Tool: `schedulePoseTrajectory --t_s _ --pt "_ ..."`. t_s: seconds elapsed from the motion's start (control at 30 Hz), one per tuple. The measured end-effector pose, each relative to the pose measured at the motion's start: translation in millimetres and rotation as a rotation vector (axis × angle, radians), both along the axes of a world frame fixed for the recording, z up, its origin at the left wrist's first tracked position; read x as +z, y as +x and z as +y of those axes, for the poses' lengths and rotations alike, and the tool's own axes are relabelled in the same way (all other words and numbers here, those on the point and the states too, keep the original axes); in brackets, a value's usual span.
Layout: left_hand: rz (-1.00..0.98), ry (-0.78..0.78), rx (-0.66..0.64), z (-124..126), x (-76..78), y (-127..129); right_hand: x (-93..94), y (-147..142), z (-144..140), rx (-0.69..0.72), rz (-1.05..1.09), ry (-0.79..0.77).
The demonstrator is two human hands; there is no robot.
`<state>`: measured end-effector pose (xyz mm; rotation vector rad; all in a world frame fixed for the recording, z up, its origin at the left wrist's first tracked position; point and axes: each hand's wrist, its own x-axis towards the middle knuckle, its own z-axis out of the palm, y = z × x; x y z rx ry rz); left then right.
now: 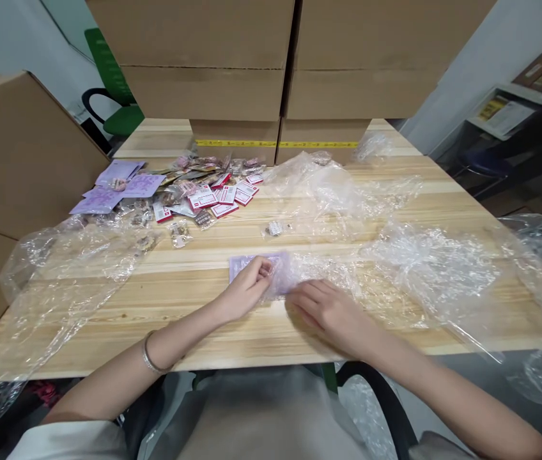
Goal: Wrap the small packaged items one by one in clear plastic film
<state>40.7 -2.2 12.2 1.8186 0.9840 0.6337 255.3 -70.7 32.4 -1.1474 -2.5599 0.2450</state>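
A flat purple packet point(241, 264) lies near the table's front, partly covered by clear plastic wrap point(331, 269). My left hand point(250, 284) rests over the packet, its fingers curled and pinching the wrap's edge. Close on its right, my right hand point(325, 311) is at the wrap's near edge, with its fingers angled left. Motion blurs those fingertips and the thumb is hidden, so its grip is unclear. Beyond my hands lies a small clear bag point(275, 228) with something greyish in it.
Small packets and red-white cards point(225, 195) form a pile at back left, beside purple packets point(130, 186). Crumpled clear plastic point(438, 262) spreads over the right, and more plastic point(74, 275) over the left. Large cardboard boxes point(204, 89) stand at the back; another box point(22, 166) stands left.
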Motion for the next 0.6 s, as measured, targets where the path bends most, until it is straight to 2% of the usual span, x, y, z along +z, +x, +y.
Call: schedulePoseTrajectory --t_s 0.13,0.27,0.33,0.47,0.6 --pt "0.178 0.303 -0.179 -11 -5.7 -5 -0.6 8 -43 -0.132 -0.014 -0.063" --pt "0.465 0.489 -0.24 -16 -6.5 -2 -21.2 8 -58 -0.305 -0.114 0.081" --pt "0.546 0.529 -0.258 -15 -7.7 0 -34.1 6 -51 -0.354 -0.17 0.095" --pt "0.595 0.597 -0.26 -11 -13.1 2 -52.4 2 -21 -0.411 -0.198 -0.02" --pt "0.578 0.602 -0.233 -8 -19.0 0 -47.6 -1 10 -0.423 0.041 -0.186"
